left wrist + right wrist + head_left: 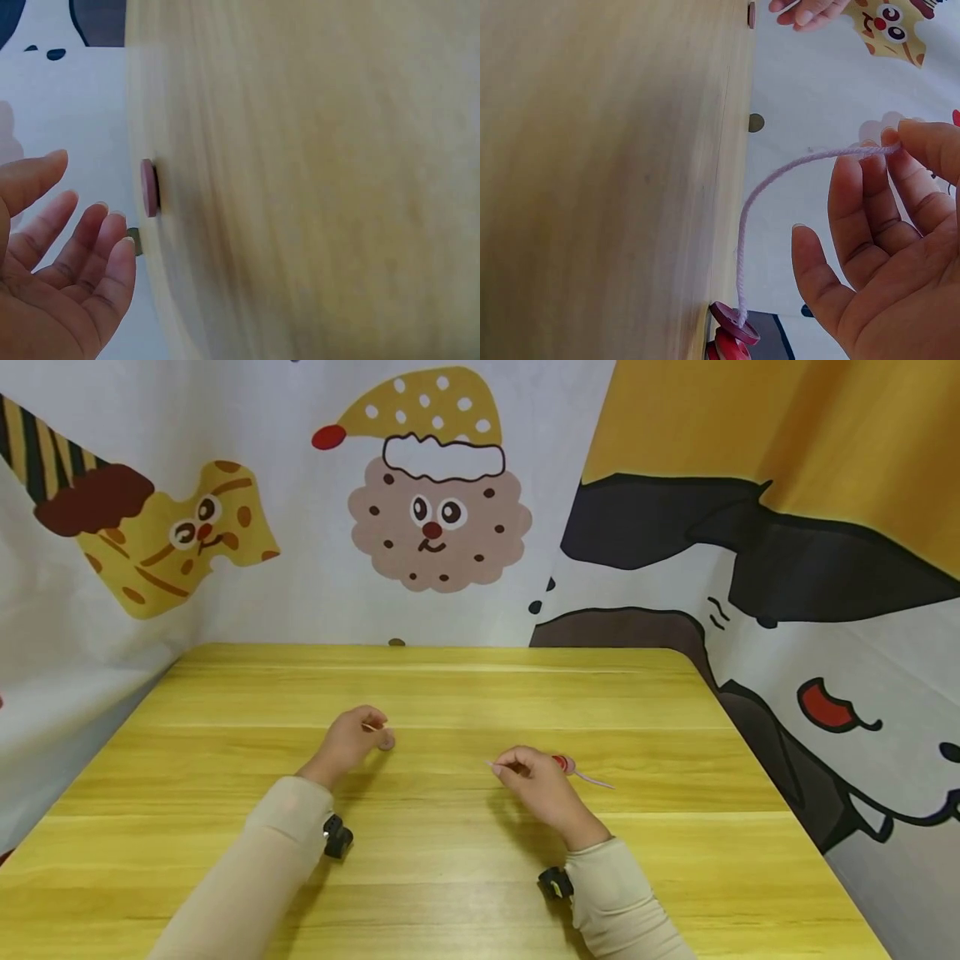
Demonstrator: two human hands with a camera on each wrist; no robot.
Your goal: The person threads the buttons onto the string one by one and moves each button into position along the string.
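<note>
A pale purple cord point(784, 166) arcs from the fingers of my right hand point(536, 781). Thumb and forefinger pinch it near its tip. Farther down, the cord passes through a dark pink button point(735, 324), and a red button point(733, 347) sits right against it, cut off by the frame edge. Another pink button point(150, 187) lies flat on the table. Close beside it, apart from it, hovers my left hand point(352, 741) with loosely bent fingers and nothing between them. In the head view my left fingers partly overlap that button.
The wooden table point(450, 868) reaches back to a curtain point(300, 610) with cartoon prints. A short cord tail point(596, 780) lies on the table right of the threaded buttons. Each wrist wears a small black camera.
</note>
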